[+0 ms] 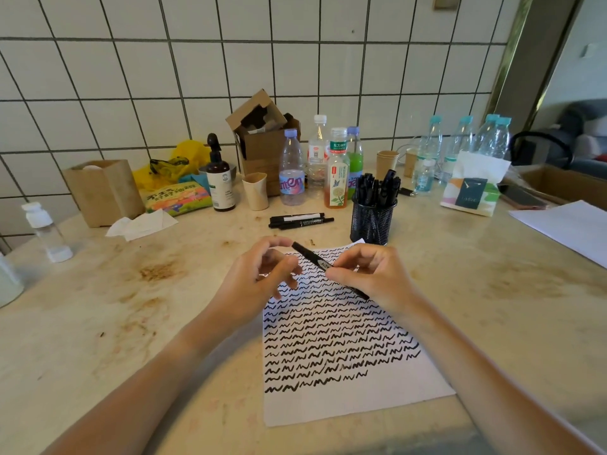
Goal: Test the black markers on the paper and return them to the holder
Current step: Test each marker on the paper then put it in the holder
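Markers were the business at a stained stone table [98,323], where a sheet of paper [361,399] lay near the person, most of it already filled with rows of black squiggles and only a strip at the near edge left blank; a mesh holder [372,221] stood just beyond the sheet's far right corner, packed with black markers [377,188], and two loose markers [300,221] lay on the table to its left, well clear of the paper; one marker [315,261] was held over the far end of the sheet, pinched in the curled fingers of the right hand [368,277], its far end angled up and to the left; the left hand [259,280] hovered just left of it with fingers loosely curled, and whether they held a cap could not be told; the likeliest trouble, on this showing, was an uncapped tip brushing skin or the bare table, or a fresh stroke landing on old scribble and hiding a faint line; the crowded holder looked ready to resist another marker, and a hard push could tip it toward the drink bottles [315,165] behind; the loose pair risked being confused with tested ones.
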